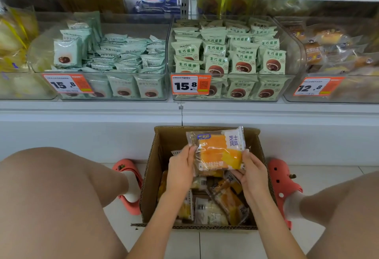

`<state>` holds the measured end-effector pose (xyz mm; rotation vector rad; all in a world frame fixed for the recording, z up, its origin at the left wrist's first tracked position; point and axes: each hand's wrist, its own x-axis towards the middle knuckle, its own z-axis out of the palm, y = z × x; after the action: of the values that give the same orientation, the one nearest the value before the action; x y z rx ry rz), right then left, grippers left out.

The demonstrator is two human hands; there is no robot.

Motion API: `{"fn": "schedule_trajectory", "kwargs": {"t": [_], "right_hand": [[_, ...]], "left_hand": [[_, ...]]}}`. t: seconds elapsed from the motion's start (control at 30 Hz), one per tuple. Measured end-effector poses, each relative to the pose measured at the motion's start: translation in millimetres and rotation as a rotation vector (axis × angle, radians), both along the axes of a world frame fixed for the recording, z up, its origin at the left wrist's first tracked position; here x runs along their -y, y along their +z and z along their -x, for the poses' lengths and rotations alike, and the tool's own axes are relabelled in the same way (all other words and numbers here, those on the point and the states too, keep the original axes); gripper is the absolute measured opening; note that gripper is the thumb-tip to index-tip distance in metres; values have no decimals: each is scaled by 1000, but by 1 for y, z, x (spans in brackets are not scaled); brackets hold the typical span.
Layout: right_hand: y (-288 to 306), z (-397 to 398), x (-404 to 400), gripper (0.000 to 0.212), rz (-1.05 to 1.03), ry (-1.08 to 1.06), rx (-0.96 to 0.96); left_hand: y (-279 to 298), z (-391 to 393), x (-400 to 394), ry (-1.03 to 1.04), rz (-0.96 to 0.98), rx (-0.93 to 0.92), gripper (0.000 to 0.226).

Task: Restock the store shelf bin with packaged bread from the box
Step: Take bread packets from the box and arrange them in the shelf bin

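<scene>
A clear packet of orange-and-yellow bread (218, 151) is held upright above an open cardboard box (152, 176) that stands on the tiled floor (235, 244) between the person's knees. The packet is gripped from both sides: the left hand (180, 171) is curled round its left edge, with the thumb laid on the front near the upper corner, and the right hand (251, 173) is curled round its lower right edge, with fingertips pressed to the wrapper. The 2 hands are kept apart by the width of the packet.

Inside the box, below the held packet, more packets of the same bread (229, 203) are piled loosely, tilted at various angles.

Above and behind the box, a white shelf (90, 108) is lined with clear plastic bins. The bin at centre-left (98, 57) is filled with pale green packets, some upright and some lying flat, and is marked by an orange price tag (67, 84) reading 15.8. The bin at centre-right (233, 60) is packed with neat upright rows of green packets showing a brown bun, with a 15.8 tag (190, 84) on its front. The bin at far right (336, 57) is stocked with clear-wrapped yellow and brown bread and is tagged 12.8 (317, 86).

Coral clogs (282, 183) over white socks are worn on both feet, 1 at either side of the box.
</scene>
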<state>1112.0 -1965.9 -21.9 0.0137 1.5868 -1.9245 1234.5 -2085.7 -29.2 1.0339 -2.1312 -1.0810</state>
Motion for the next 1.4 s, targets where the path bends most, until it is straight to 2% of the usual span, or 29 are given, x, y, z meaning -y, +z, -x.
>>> {"fn": "schedule_trajectory", "kwargs": {"t": [0.13, 0.2, 0.27, 0.37, 0.43, 0.5, 0.57, 0.63, 0.73, 0.8, 0.97, 1.07, 1.17, 1.27, 1.4], "right_hand": [[35, 15, 4, 20, -18, 256, -142], [65, 23, 13, 19, -84, 326, -274], [101, 30, 22, 25, -104, 319, -365], [171, 52, 34, 30, 8, 261, -505], [222, 71, 43, 23, 97, 190, -632], [272, 93, 56, 11, 168, 82, -745], [322, 115, 76, 13, 190, -10, -851], [366, 134, 100, 10, 248, -35, -935], [411, 163, 150, 20, 285, -35, -1005], [429, 175, 186, 30, 249, 3, -1040], [427, 175, 247, 35, 49, 248, -1082], [422, 170, 254, 40, 26, 160, -1095], [425, 173, 253, 59, -61, 79, -1198], [426, 176, 252, 70, -177, 112, -1235], [427, 169, 248, 72, -253, 117, -1200]], "left_hand": [[41, 2, 21, -65, 158, -72, 31], [67, 7, 32, -73, 221, -74, 27], [100, 14, 42, -56, 275, -143, 22], [161, 24, 64, -32, 348, -294, 24], [201, 36, 84, 83, 536, -304, 33], [241, 50, 102, 219, 827, -281, 41], [276, 73, 117, 283, 1102, -274, 36], [305, 104, 134, 288, 1256, -187, 44], [322, 143, 164, 267, 1235, 111, 82], [319, 155, 177, 245, 1231, 187, 92], [309, 161, 189, 236, 1293, 156, 88], [310, 161, 187, 252, 1298, 168, 87], [310, 160, 187, 255, 1287, 199, 86], [311, 159, 185, 238, 1273, 206, 86], [313, 157, 183, 239, 1242, 239, 85]]}}
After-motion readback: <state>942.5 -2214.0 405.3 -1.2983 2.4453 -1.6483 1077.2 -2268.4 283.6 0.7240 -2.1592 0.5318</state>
